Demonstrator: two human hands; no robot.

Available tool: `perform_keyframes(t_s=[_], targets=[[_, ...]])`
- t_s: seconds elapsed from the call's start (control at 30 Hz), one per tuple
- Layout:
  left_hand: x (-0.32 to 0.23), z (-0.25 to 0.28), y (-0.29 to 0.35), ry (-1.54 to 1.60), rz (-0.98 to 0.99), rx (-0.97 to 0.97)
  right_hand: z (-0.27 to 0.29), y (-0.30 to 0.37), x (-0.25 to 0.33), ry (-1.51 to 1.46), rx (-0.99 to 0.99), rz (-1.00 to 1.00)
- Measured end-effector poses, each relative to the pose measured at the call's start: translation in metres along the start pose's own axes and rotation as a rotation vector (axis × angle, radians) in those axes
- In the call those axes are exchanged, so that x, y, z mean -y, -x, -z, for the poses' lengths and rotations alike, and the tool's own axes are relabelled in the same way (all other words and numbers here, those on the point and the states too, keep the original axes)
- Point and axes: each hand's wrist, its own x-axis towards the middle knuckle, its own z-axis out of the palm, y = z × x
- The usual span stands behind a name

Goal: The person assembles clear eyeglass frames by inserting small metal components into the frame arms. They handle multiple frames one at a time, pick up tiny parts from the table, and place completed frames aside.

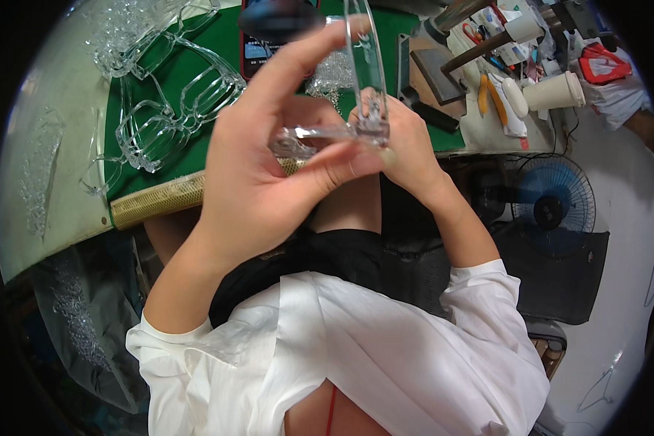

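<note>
A clear plastic eyeglass frame [372,127] is held up over the front edge of the bench, close to the camera. My left hand [243,156] grips it, thumb along the lower part and index finger stretched up to the upper part. Behind the frame's corner, my right hand [408,142] has its fingers closed at the hinge area; the left thumb and the frame partly hide them. To the left, several more clear eyeglass frames [134,138] lie tangled on a green mat [189,149]. A small clear bag of tiny metal parts [333,76] rests behind my hands.
A phone [256,54] lies at the back under a blurred dark object [280,16]. On the right are a metal bench tool [479,54], orange-handled pliers [495,98] and a white cup [556,92]. A fan [552,205] stands below. Clear plastic pieces [40,171] lie far left.
</note>
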Motion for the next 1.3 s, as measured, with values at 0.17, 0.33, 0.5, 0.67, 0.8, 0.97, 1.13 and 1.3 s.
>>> perform_keyframes(t_s=[0.17, 0.33, 0.5, 0.67, 0.8, 0.97, 1.13, 1.3], targets=[[-0.001, -0.012, 0.002, 0.024, 0.090, 0.044, 0.050, -0.017, 0.017, -0.682, -0.102, 0.092], [-0.002, -0.023, 0.001, 0.055, 0.127, 0.094, 0.072, -0.020, 0.039, -0.526, -0.201, 0.338], [0.001, -0.024, 0.000, 0.022, 0.127, 0.095, 0.073, -0.020, 0.037, -0.474, -0.218, 0.364], [0.000, -0.023, 0.001, 0.004, 0.110, 0.084, 0.073, -0.019, 0.037, -0.481, -0.218, 0.345], [0.001, -0.023, -0.001, -0.049, 0.102, 0.102, 0.071, -0.014, 0.037, -0.675, -0.170, 0.208], [0.000, -0.023, -0.002, -0.127, 0.091, 0.110, 0.063, -0.008, 0.038, -1.331, 0.032, -0.222], [0.012, -0.033, -0.011, -0.075, -0.004, 0.041, 0.061, 0.000, 0.034, -1.397, 0.071, -0.374], [0.026, -0.056, -0.040, 0.043, -0.042, -0.041, 0.075, -0.004, 0.031, -1.213, -0.169, -0.207]])
